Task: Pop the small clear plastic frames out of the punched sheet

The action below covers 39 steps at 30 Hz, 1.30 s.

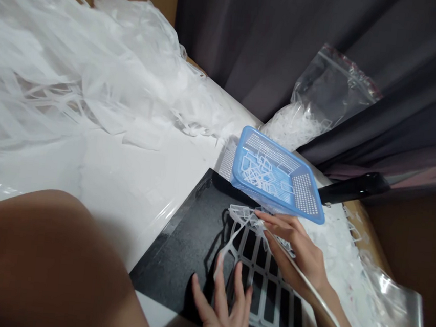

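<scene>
A black board [179, 242] carries a translucent white plastic sheet [263, 296] cut into rows of rounded rectangular openings. My left hand [227, 308] lies on the board and the sheet's near edge, fingers spread. Above the sheet's far part, my right hand [300, 248] is closed, pinching a bunch of thin clear plastic frames [242, 213]. A strip of the sheet is lifted between the two hands. Along the right palm runs a long thin pale stick [310, 288]; its kind is unclear. Part of the sheet is hidden beneath my hands.
Beyond the board, a blue basket [279, 200] holds several loose white frames. Behind it leans a clear bag [303, 120] of similar pieces. White plastic scraps [107, 65] heap at the left. A black handle [354, 189] sticks out right of the basket. My bare knee [54, 261] is at left.
</scene>
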Tool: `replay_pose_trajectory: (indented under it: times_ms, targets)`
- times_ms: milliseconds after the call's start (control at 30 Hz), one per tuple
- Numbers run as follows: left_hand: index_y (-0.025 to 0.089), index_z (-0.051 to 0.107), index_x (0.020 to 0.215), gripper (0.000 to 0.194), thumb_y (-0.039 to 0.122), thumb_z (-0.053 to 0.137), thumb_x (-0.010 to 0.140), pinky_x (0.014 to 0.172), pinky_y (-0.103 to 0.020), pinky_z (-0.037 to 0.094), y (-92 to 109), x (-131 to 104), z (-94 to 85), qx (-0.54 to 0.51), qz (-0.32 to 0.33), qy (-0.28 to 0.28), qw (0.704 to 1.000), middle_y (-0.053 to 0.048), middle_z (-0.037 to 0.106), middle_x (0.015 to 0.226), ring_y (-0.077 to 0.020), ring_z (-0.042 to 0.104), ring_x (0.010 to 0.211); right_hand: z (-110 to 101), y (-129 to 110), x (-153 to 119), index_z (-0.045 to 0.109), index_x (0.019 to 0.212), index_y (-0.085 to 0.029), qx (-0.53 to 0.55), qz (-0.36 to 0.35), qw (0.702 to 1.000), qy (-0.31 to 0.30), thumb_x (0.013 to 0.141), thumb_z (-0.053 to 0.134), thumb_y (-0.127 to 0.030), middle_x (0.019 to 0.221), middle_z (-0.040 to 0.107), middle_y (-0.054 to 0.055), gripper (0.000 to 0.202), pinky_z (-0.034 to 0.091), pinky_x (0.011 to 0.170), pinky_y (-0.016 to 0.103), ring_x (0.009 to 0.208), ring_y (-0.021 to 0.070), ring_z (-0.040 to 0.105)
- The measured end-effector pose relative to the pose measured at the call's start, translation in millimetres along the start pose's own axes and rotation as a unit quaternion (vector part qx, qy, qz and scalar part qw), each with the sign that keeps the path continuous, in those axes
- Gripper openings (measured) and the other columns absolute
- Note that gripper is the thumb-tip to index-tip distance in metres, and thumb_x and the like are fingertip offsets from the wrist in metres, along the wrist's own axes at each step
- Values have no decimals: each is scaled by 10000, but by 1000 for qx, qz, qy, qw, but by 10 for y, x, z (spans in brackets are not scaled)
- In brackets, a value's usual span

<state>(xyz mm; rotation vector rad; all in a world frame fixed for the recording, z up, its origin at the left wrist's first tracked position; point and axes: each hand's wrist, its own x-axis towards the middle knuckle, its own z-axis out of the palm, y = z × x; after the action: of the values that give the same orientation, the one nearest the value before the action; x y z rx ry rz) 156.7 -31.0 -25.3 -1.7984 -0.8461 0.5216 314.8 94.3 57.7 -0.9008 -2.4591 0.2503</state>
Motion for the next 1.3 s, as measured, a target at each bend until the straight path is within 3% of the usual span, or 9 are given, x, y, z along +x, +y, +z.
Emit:
replay_pose_trajectory:
  times_ms: [100, 233, 500, 600, 733, 867, 967, 1100, 1300]
  targets:
    - [223, 360, 1505, 618, 254, 433, 892, 758, -466, 598, 47, 17, -29, 150, 35, -56, 986, -224, 476, 1450, -333, 652, 1124, -42, -9, -2, 525, 1146, -210, -27, -7, 1000, 3, 905, 560, -1, 1226, 690, 110, 322, 556, 817, 342, 979, 200, 637]
    - [224, 470, 1442, 577, 327, 479, 875, 730, -489, 592, 62, 43, -75, 94, 38, -59, 993, -216, 556, 1375, -353, 671, 1077, -14, -5, 14, 532, 1130, -205, -35, -22, 999, 5, 909, 555, 2, 1216, 695, 117, 304, 558, 797, 342, 968, 201, 634]
    - [119, 297, 1502, 602, 339, 105, 976, 644, -471, 604, 40, -19, 118, -204, -26, 135, 969, -264, 554, 1344, -331, 719, 957, -85, -72, 26, 629, 1031, -194, 147, 42, 987, -56, 888, 602, -39, 1120, 710, 96, 213, 543, 835, 359, 975, 203, 658]
    - [13, 317, 1468, 601, 171, 51, 952, 628, -300, 603, 216, 13, 123, 69, -49, 161, 983, -240, 634, 1238, -214, 735, 913, -17, -119, 26, 652, 968, -221, 253, 134, 958, -6, 908, 624, -102, 1021, 725, 44, 136, 553, 812, 296, 942, 170, 683]
    - [56, 572, 1306, 586, -60, 226, 848, 537, -106, 509, 441, 128, -6, 464, -48, 70, 881, -133, 747, 1023, -87, 713, 747, 175, -143, 13, 672, 930, -214, 340, 205, 918, -2, 920, 648, -186, 964, 733, 40, 38, 562, 777, 265, 897, 159, 699]
    - [-5, 618, 1197, 587, 90, 105, 928, 602, -334, 577, 137, 127, 21, 36, -55, 184, 981, -191, 719, 980, -211, 711, 754, 323, -103, -8, 684, 926, -182, 342, 206, 915, -47, 921, 649, -218, 970, 746, 65, 50, 555, 810, 293, 897, 171, 708]
    - [133, 672, 1123, 388, 296, 361, 956, 722, -427, 505, -324, 34, 194, -283, -42, 205, 936, -134, 703, 1090, -287, 676, 939, 377, -57, -29, 674, 920, -176, 363, 217, 905, -47, 927, 641, -229, 982, 744, 70, 62, 557, 819, 296, 913, 171, 706]
    - [78, 727, 1066, 481, 447, 451, 927, 783, -475, 430, -645, -57, 446, -349, -51, 154, 923, -196, 693, 1138, -360, 633, 1011, 395, -33, -50, 658, 943, -179, 389, 218, 894, -52, 935, 632, -227, 1028, 737, 76, 56, 544, 870, 310, 973, 178, 700]
    - [50, 731, 1069, 542, 467, 418, 920, 881, -467, 414, -593, -149, 623, -351, -52, 151, 923, -216, 669, 1182, -350, 588, 1108, 400, -118, -34, 662, 964, -198, 391, 261, 881, -54, 940, 633, -250, 1056, 734, 64, 64, 540, 875, 313, 986, 180, 699]
